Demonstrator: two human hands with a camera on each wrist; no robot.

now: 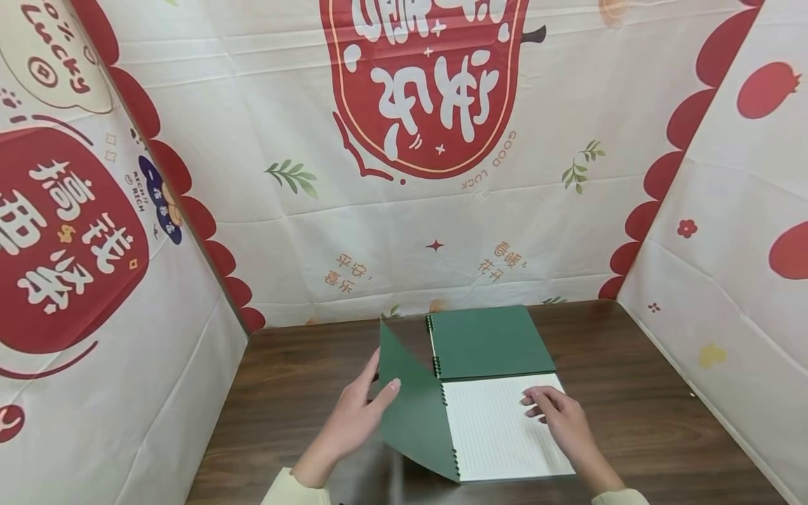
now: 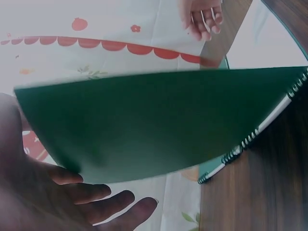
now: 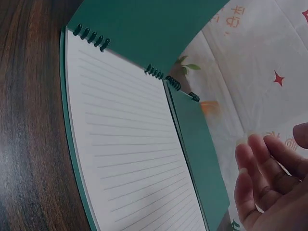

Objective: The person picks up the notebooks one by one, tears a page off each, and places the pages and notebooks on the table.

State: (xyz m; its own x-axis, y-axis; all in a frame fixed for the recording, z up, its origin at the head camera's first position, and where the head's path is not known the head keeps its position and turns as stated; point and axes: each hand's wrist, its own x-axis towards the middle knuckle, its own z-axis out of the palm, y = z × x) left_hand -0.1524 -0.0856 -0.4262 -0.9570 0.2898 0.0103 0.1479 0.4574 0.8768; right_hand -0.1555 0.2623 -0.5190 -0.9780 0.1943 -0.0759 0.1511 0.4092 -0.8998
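Note:
An opened spiral notebook lies on the table, its lined white page (image 1: 505,428) facing up. Its green front cover (image 1: 416,407) stands raised and curved along the left side. My left hand (image 1: 356,414) holds that cover at its outer edge, thumb on the inner face and fingers behind. In the left wrist view the fingers (image 2: 120,207) stretch out along the cover's outer side. My right hand (image 1: 562,417) hovers over the right part of the page with loosely bent fingers, holding nothing. Beyond the page lies a second, closed green spiral notebook (image 1: 492,341).
The dark wood table (image 1: 637,414) extends on both sides of the notebooks. A printed white cloth (image 1: 404,217) hangs behind it, with more cloth at left and right. Black coils (image 3: 91,37) bind the open notebook's edge.

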